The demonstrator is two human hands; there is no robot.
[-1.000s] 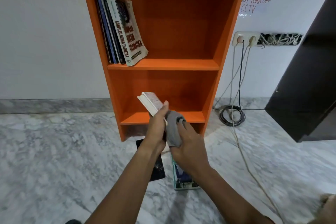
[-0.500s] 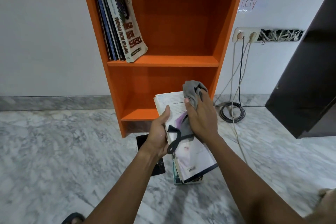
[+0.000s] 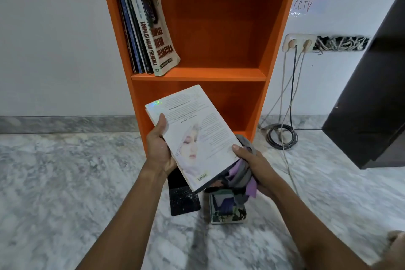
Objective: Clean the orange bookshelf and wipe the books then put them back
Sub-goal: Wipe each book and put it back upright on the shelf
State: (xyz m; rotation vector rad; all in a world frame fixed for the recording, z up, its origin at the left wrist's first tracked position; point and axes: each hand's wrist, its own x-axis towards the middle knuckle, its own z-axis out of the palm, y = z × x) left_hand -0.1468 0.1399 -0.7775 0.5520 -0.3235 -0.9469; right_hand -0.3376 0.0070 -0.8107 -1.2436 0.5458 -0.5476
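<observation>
The white book (image 3: 195, 138) is held above the floor in front of the orange bookshelf (image 3: 281, 28), at its lower compartment. The left hand (image 3: 158, 151) grips its left edge, thumb on the cover. The right hand (image 3: 254, 166) pinches the lower right corner while clutching the bunched grey cloth (image 3: 241, 174), and that shared grip looks weak. If the cloth slides, the corner could slip and the book drop onto the floor books (image 3: 228, 208) at 6 o'clock. Its long axis runs from 11 o'clock to 5 o'clock, printed cover up and far end probably tilted higher, pointing toward the shelved books (image 3: 149, 33) at 11 o'clock.
</observation>
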